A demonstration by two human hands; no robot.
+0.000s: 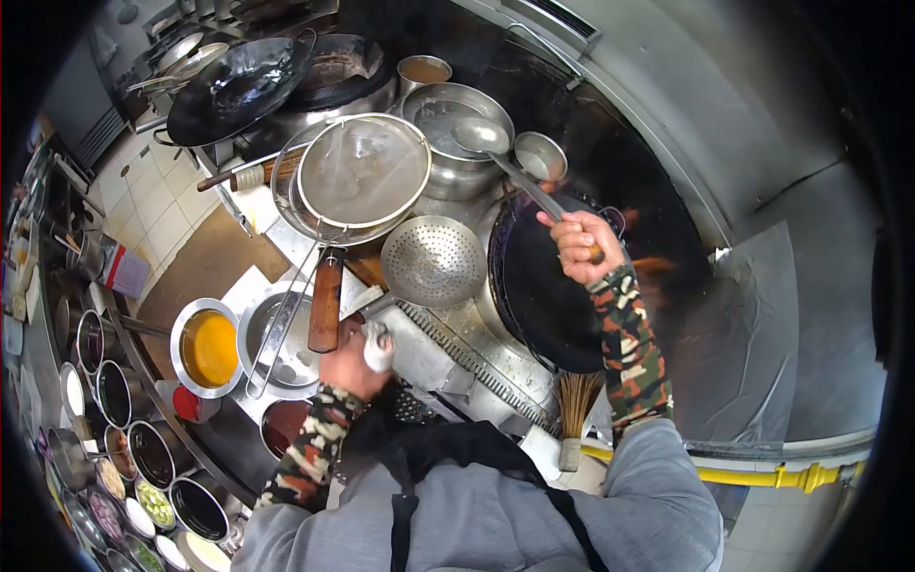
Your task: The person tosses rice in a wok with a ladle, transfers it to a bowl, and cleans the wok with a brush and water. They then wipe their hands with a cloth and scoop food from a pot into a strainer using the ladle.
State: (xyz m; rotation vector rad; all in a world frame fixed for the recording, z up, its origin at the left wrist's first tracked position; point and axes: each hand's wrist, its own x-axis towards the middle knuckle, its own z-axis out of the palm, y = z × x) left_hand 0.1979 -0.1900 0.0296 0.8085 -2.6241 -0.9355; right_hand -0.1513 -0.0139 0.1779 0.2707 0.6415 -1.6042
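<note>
My right hand [583,250] is closed around the handle of a metal ladle [519,181], whose bowl overlaps the rim of a steel pot [434,167]. Below that hand sits a dark wok [548,296] on the stove, with orange flame [656,265] at its right side. My left hand [351,370] is closed on the handle of a perforated skimmer [434,260], a bunched white cloth [378,347] at its fingers. Just above this hand lies the wooden handle [326,300] of a fine-mesh strainer [364,172].
Left of my left hand are a steel basin [270,334] and a bowl of yellow liquid [212,351]. Several sauce and ingredient pots [157,453] line the left edge. A straw brush [575,410] stands by the wok. Another wok [243,91] rests at the back left.
</note>
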